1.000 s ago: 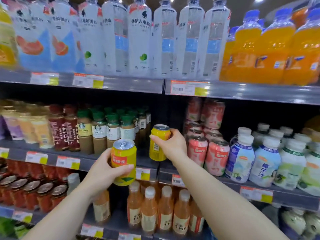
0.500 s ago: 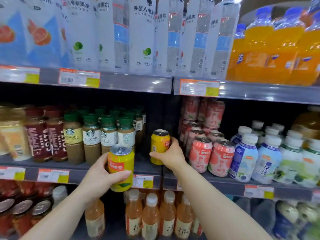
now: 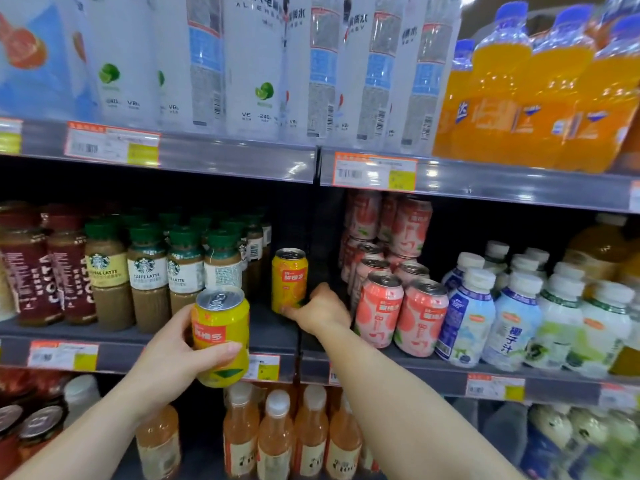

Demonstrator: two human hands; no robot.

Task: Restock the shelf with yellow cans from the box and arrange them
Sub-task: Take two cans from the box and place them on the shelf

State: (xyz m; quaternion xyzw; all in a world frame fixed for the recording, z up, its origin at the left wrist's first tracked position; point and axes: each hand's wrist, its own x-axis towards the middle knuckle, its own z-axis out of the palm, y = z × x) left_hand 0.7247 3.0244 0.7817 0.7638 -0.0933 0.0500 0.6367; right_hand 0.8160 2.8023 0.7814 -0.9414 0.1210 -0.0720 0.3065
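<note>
1. My right hand has slid down from the side of the yellow can on the shelf to its base. The fingers are curled together against the foot of the can; I read that as a nudge, not a full grasp.
2. That can now stands upright on the shelf board, deeper in than half a second ago, in the gap between the green-capped latte bottles and the pink cans. I judge the first can as placed, with only its facing left to square up.
3. My left hand stays clamped round the second yellow can, held in front of the shelf edge, ready to go in next.
4. The slot beside the placed can looks free and dark toward the back.
5. Around it are full store shelves: clear bottles above, orange bottles below. The box is out of view.
</note>
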